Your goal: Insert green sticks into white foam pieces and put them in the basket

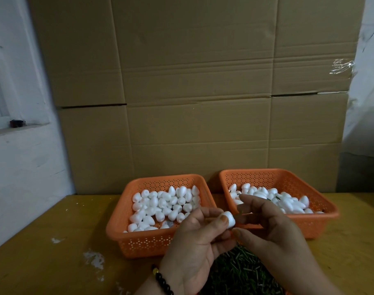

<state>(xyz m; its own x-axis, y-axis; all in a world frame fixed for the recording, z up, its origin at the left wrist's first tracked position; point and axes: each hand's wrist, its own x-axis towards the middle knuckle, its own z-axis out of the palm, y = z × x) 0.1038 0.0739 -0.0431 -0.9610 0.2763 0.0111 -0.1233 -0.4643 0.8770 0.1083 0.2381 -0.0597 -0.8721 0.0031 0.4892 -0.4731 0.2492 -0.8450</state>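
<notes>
I judge insertion underway: left hand (pixel 194 237) pinches foam piece (pixel 229 218), right hand (pixel 265 220) pinches stick (pixel 238 214); next, push straight.

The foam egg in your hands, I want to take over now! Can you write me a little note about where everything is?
Left hand: pinches one white foam piece.
Right hand: its fingers meet at a green stick by the foam piece; how deep it sits cannot be told.
Left basket: plain foam pieces.
Right basket: foam pieces, some with green sticks showing.
Stick pile: on the table, under the hands.
Left to do: finish this one, put it in the right basket, repeat.
</notes>
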